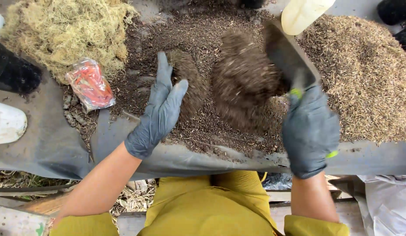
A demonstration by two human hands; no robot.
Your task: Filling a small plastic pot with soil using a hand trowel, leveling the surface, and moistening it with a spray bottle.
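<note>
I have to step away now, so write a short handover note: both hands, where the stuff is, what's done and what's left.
Left hand: gloved, open, against the dark soil mix.
Right hand: gloved, shut on a trowel, blade tilted, mix spilling off it.
Husk pile on the right, moss upper left, orange packet beside the moss, all on the grey sheet.
Done: some mix heaped in the middle.
Left: husks and moss lie apart from the mix.

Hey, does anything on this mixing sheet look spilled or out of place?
One oddity: a clear plastic packet with orange-red contents lies among the loose dark brown soil mix, beside the yellowish moss heap. The soil itself stays on the grey sheet.
</note>
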